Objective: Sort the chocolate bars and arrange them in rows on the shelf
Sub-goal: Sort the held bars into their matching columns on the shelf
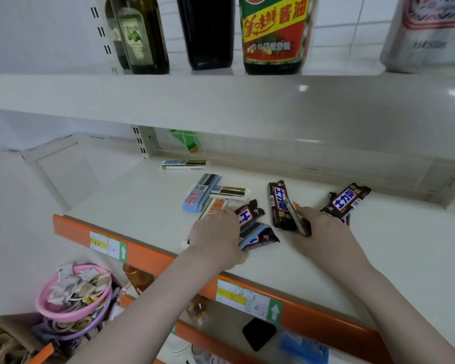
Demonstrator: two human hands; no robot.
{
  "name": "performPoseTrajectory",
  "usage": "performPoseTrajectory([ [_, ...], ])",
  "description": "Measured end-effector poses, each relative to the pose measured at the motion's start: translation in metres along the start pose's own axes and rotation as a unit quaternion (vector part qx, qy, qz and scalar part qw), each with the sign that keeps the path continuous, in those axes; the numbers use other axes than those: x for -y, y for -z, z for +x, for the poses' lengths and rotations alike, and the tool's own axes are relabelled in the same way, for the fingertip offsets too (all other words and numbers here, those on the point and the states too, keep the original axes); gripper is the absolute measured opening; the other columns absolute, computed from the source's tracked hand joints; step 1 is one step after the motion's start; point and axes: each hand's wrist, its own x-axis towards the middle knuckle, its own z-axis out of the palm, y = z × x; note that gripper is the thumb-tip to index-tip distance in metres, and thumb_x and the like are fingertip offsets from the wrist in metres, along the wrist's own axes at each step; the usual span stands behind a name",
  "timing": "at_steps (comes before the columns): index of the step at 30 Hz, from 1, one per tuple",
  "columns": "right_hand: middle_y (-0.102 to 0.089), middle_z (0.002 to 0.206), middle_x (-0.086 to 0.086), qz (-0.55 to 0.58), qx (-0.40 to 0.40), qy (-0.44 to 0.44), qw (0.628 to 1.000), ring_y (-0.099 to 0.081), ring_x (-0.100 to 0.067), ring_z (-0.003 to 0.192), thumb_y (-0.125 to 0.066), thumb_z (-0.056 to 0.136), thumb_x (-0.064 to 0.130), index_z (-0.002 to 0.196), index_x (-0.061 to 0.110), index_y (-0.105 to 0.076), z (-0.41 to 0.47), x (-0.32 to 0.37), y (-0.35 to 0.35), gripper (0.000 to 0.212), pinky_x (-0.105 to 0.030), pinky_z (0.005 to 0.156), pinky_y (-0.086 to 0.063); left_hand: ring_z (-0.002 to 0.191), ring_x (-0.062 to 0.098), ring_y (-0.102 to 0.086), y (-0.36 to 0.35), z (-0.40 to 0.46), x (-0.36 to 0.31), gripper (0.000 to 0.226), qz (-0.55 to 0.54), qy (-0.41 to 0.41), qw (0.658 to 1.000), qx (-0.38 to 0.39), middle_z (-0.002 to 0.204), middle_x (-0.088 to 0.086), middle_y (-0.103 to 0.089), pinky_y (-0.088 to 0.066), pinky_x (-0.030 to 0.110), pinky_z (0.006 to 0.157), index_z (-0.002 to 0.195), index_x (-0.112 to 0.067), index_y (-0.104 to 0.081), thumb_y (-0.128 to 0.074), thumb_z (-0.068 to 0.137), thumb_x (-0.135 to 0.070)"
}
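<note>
Now the dark chocolate bar (279, 204) lies flat on the shelf (142, 195) just to the left of the right hand's fingers, and its long axis runs away from the person, nearly parallel to those fingers. The right hand (323, 229) is clearly the nearer one — its fingers are curled around a thin bar (298, 219) held on its edge, which touches or almost touches the dark bar's right side. The left hand (217, 232) rests on the mixed pile (255, 227) further left; its fingers seem bent over the wrappers, but I cannot tell if they really grip one. Beyond the right hand's fingertips, to the right, another dark bar (348, 199) lies slanted. Past the left fingers lie a blue bar (201, 192) and a white bar (230, 192) — unsorted, I judge.
</note>
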Motion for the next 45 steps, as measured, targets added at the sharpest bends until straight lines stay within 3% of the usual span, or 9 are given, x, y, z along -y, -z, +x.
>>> performPoseTrajectory([
  [4,-0.062,0.104,-0.009,0.000,-0.010,-0.021,1.000,-0.056,-0.027,0.098,-0.057,0.079,0.021,0.123,0.019,-0.052,-0.008,-0.006,-0.001,0.044,-0.029,0.074,-0.039,0.087,0.017,-0.050,0.001,-0.002,0.009,0.047,-0.115,-0.047,0.991,0.043,0.106,0.003,-0.053,-0.043,0.028,0.070,0.109,-0.015,-0.043,-0.069,0.075,-0.034],
  [8,-0.058,0.094,-0.008,-0.104,-0.015,-0.045,0.993,-0.049,-0.027,0.091,-0.056,0.078,0.033,0.102,0.013,-0.057,-0.013,-0.009,-0.004,0.031,-0.030,0.077,-0.039,0.085,0.015,-0.044,-0.003,-0.004,0.009,0.037,-0.122,-0.085,0.989,0.013,0.101,0.001,-0.051,-0.036,0.025,0.070,0.099,-0.018,-0.040,-0.064,0.079,-0.037],
  [12,-0.060,0.095,-0.010,-0.128,-0.009,-0.066,0.990,-0.051,-0.028,0.090,-0.057,0.075,0.028,0.098,0.011,-0.054,-0.015,-0.008,-0.001,0.029,-0.032,0.074,-0.042,0.087,0.019,-0.057,-0.006,-0.004,0.007,0.039,-0.092,-0.091,0.991,-0.025,0.099,0.001,-0.058,-0.046,0.029,0.068,0.102,-0.015,-0.040,-0.063,0.080,-0.037],
  [19,-0.051,0.109,-0.014,-0.073,0.042,-0.139,0.987,-0.050,-0.030,0.100,-0.062,0.073,0.028,0.109,0.008,-0.047,-0.009,-0.013,0.004,0.044,-0.034,0.083,-0.043,0.083,0.018,-0.055,-0.008,0.005,0.013,0.042,-0.156,-0.066,0.984,0.052,0.092,0.001,-0.056,-0.047,0.028,0.068,0.101,-0.011,-0.049,-0.069,0.071,-0.032],
  [26,-0.058,0.099,-0.004,-0.040,0.078,-0.169,0.982,-0.056,-0.021,0.085,-0.070,0.065,0.028,0.106,0.014,-0.051,-0.012,-0.018,0.008,0.047,-0.028,0.065,-0.043,0.071,0.012,-0.049,-0.009,0.007,0.012,0.039,-0.151,-0.072,0.985,-0.031,0.077,-0.010,-0.048,-0.035,0.024,0.054,0.091,-0.022,-0.039,-0.067,0.071,-0.041],
  [30,-0.058,0.078,0.000,0.000,0.037,-0.175,0.984,-0.053,-0.019,0.072,-0.064,0.070,0.025,0.087,0.018,-0.053,-0.022,-0.019,0.005,0.022,-0.023,0.049,-0.034,0.061,0.003,-0.046,-0.002,0.011,0.011,0.033,-0.271,-0.055,0.961,-0.028,0.071,-0.011,-0.048,-0.030,0.022,0.046,0.078,-0.027,-0.035,-0.066,0.069,-0.035],
  [32,-0.051,0.068,0.003,0.012,0.016,-0.175,0.984,-0.051,-0.021,0.068,-0.062,0.072,0.024,0.082,0.020,-0.051,-0.027,-0.020,0.006,0.015,-0.021,0.047,-0.030,0.063,0.008,-0.050,0.004,0.014,0.009,0.028,-0.374,-0.043,0.926,0.002,0.072,-0.007,-0.052,-0.035,0.022,0.048,0.078,-0.027,-0.041,-0.066,0.067,-0.031],
  [37,-0.059,0.066,-0.001,0.045,-0.030,-0.187,0.981,-0.057,-0.025,0.069,-0.057,0.075,0.016,0.081,0.020,-0.054,-0.042,-0.022,0.015,0.009,-0.026,0.051,-0.034,0.060,0.015,-0.051,0.008,0.011,0.001,0.012,-0.646,-0.022,0.756,0.106,0.062,-0.001,-0.051,-0.044,0.021,0.050,0.070,-0.016,-0.054,-0.065,0.071,-0.011],
  [45,-0.068,0.067,-0.005,0.162,-0.106,-0.215,0.957,-0.064,-0.030,0.065,-0.050,0.080,0.009,0.087,0.011,-0.057,-0.072,-0.022,0.024,0.010,-0.042,0.070,-0.054,0.058,0.018,-0.067,-0.006,-0.010,-0.019,0.012,-0.867,0.093,0.418,0.253,0.067,0.007,-0.066,-0.054,0.031,0.060,0.087,-0.003,-0.063,-0.059,0.079,-0.011],
])
